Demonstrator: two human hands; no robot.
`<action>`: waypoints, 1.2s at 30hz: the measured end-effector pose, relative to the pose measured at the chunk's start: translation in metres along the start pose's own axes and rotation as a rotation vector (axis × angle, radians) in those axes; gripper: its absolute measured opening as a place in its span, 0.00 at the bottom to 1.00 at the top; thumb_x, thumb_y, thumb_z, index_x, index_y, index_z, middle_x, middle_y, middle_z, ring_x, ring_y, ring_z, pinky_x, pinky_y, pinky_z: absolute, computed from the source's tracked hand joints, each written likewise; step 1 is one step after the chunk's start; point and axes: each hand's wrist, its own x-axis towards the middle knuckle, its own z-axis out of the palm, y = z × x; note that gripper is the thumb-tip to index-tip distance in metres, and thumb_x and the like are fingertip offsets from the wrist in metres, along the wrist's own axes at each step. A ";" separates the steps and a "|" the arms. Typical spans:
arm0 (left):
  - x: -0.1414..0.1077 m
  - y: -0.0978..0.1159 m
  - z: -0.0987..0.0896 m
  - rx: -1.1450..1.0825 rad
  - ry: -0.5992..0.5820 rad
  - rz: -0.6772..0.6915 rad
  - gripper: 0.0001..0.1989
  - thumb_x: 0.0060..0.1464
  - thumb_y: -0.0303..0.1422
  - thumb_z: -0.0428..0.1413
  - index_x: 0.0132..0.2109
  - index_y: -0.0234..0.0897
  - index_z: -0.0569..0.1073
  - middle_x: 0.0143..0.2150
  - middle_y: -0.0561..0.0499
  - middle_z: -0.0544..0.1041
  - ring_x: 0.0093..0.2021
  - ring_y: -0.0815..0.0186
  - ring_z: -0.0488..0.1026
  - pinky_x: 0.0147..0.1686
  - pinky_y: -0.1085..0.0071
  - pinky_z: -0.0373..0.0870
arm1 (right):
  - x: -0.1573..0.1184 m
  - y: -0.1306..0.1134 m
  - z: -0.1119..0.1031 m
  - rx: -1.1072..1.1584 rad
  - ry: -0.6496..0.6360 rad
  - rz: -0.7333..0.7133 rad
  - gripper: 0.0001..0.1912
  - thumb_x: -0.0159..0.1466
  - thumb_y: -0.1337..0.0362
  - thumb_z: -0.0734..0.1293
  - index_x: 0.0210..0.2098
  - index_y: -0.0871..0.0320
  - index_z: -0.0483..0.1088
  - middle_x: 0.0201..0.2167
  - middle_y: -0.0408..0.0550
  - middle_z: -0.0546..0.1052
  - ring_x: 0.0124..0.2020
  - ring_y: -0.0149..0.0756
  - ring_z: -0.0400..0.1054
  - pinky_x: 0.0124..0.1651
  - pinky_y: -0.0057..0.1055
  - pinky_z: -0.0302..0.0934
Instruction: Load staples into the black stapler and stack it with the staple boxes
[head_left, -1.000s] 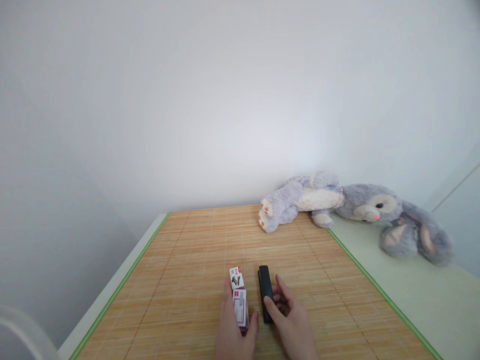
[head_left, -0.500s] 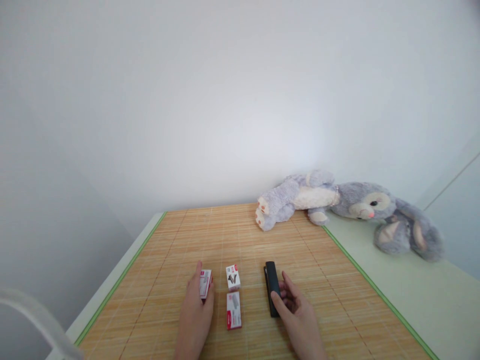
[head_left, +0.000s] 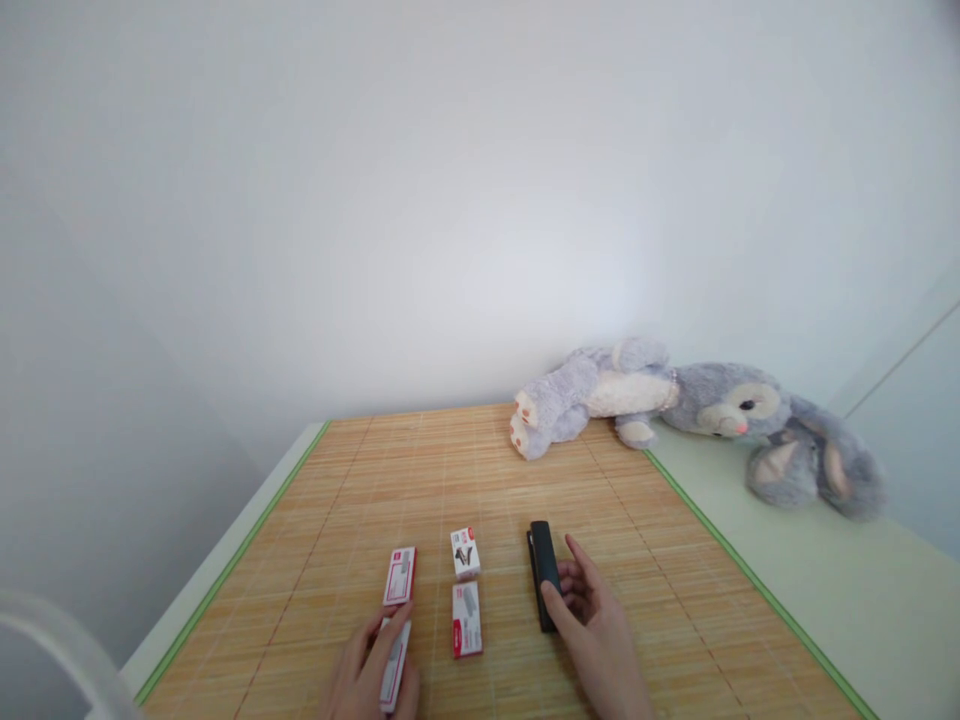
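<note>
- The left hand [head_left: 361,678] is closed around the near left box [head_left: 393,684], fingers on one side and thumb on the other; light, even pressure on the sides should spare the thin card.
- The right hand [head_left: 606,650] has its thumb on the black stapler [head_left: 544,575] and its fingers curled along the side; how firm that hold is, one cannot tell. A low, flat grip would suit the stapler's long body.
- The far left box [head_left: 400,576] lies just beyond the left fingers, so small motions would avoid nudging it.
- Between the hands, the small box [head_left: 465,555] and the red-and-white box [head_left: 467,620] lie end to end on the bamboo mat [head_left: 592,510]; both wrists are best held outside them.
</note>
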 end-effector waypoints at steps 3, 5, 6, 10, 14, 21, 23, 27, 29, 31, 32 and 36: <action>0.015 -0.001 -0.006 0.124 -0.031 0.012 0.23 0.60 0.40 0.52 0.62 0.49 0.74 0.59 0.49 0.77 0.58 0.51 0.73 0.60 0.48 0.70 | 0.000 0.002 0.000 -0.007 -0.004 0.002 0.39 0.59 0.48 0.74 0.65 0.55 0.67 0.40 0.48 0.80 0.39 0.43 0.75 0.42 0.37 0.75; 0.026 0.001 -0.013 0.168 -0.016 0.029 0.23 0.62 0.40 0.51 0.63 0.48 0.73 0.62 0.49 0.76 0.59 0.52 0.72 0.61 0.49 0.69 | 0.001 0.006 -0.001 -0.001 -0.013 0.003 0.40 0.59 0.48 0.74 0.66 0.55 0.66 0.41 0.49 0.79 0.39 0.43 0.75 0.44 0.38 0.74; 0.031 0.002 -0.016 0.179 0.002 0.038 0.23 0.63 0.40 0.49 0.63 0.48 0.72 0.63 0.49 0.75 0.60 0.53 0.71 0.62 0.49 0.68 | 0.001 0.008 -0.001 0.007 -0.020 0.003 0.40 0.59 0.48 0.74 0.67 0.56 0.65 0.41 0.49 0.79 0.39 0.43 0.75 0.44 0.38 0.74; 0.036 0.012 -0.019 0.208 0.069 0.072 0.22 0.65 0.41 0.48 0.63 0.46 0.73 0.65 0.48 0.73 0.62 0.52 0.69 0.63 0.49 0.65 | 0.002 0.012 -0.001 0.026 -0.031 0.001 0.41 0.60 0.49 0.74 0.68 0.57 0.63 0.41 0.49 0.78 0.39 0.43 0.75 0.44 0.38 0.74; 0.023 0.040 -0.001 0.144 -0.063 0.133 0.21 0.64 0.45 0.52 0.60 0.48 0.75 0.60 0.49 0.78 0.60 0.53 0.72 0.60 0.54 0.68 | 0.001 0.008 0.000 0.007 -0.009 -0.008 0.40 0.59 0.48 0.74 0.66 0.55 0.65 0.39 0.48 0.79 0.38 0.43 0.75 0.43 0.38 0.74; 0.012 0.097 0.026 0.102 -0.150 0.110 0.25 0.58 0.37 0.54 0.62 0.45 0.74 0.59 0.45 0.77 0.58 0.51 0.72 0.56 0.54 0.67 | 0.001 0.009 0.000 -0.012 -0.035 -0.018 0.38 0.60 0.52 0.73 0.66 0.57 0.64 0.40 0.48 0.78 0.38 0.42 0.74 0.41 0.36 0.73; 0.011 0.101 0.028 0.057 -0.214 0.173 0.26 0.53 0.36 0.58 0.60 0.49 0.76 0.58 0.46 0.77 0.57 0.51 0.72 0.55 0.55 0.67 | 0.002 0.011 -0.003 -0.051 -0.064 -0.011 0.38 0.61 0.53 0.71 0.67 0.58 0.62 0.40 0.47 0.77 0.38 0.41 0.73 0.41 0.35 0.72; 0.018 0.095 0.027 -0.013 -0.232 0.160 0.23 0.58 0.43 0.58 0.60 0.50 0.76 0.61 0.47 0.76 0.60 0.50 0.70 0.58 0.52 0.66 | 0.007 0.009 -0.013 -0.200 -0.133 -0.045 0.32 0.62 0.57 0.67 0.64 0.60 0.65 0.42 0.48 0.76 0.41 0.42 0.72 0.47 0.36 0.69; 0.029 0.091 0.024 -0.031 -0.229 0.112 0.22 0.65 0.44 0.51 0.64 0.51 0.71 0.66 0.49 0.73 0.65 0.53 0.67 0.61 0.50 0.64 | 0.010 0.006 -0.019 -0.258 -0.164 -0.085 0.29 0.64 0.58 0.65 0.63 0.59 0.66 0.47 0.51 0.76 0.45 0.43 0.72 0.52 0.38 0.67; 0.041 0.090 0.021 -0.061 -0.262 0.118 0.23 0.68 0.43 0.48 0.67 0.53 0.67 0.69 0.52 0.70 0.68 0.55 0.64 0.65 0.48 0.61 | 0.014 0.003 -0.022 -0.301 -0.173 -0.108 0.27 0.67 0.56 0.63 0.62 0.59 0.67 0.51 0.53 0.75 0.49 0.44 0.71 0.54 0.40 0.66; 0.045 0.091 0.020 -0.079 -0.276 0.132 0.23 0.68 0.43 0.48 0.68 0.54 0.66 0.69 0.53 0.70 0.68 0.56 0.64 0.66 0.48 0.60 | 0.016 0.001 -0.021 -0.327 -0.176 -0.115 0.27 0.68 0.54 0.63 0.62 0.59 0.68 0.52 0.54 0.75 0.49 0.45 0.71 0.54 0.40 0.66; 0.047 0.089 0.018 -0.118 -0.255 0.144 0.21 0.68 0.42 0.50 0.64 0.50 0.71 0.65 0.49 0.74 0.66 0.56 0.67 0.65 0.48 0.64 | 0.023 -0.005 -0.009 -0.465 -0.202 -0.203 0.26 0.67 0.53 0.66 0.61 0.58 0.68 0.55 0.56 0.74 0.55 0.48 0.69 0.58 0.41 0.64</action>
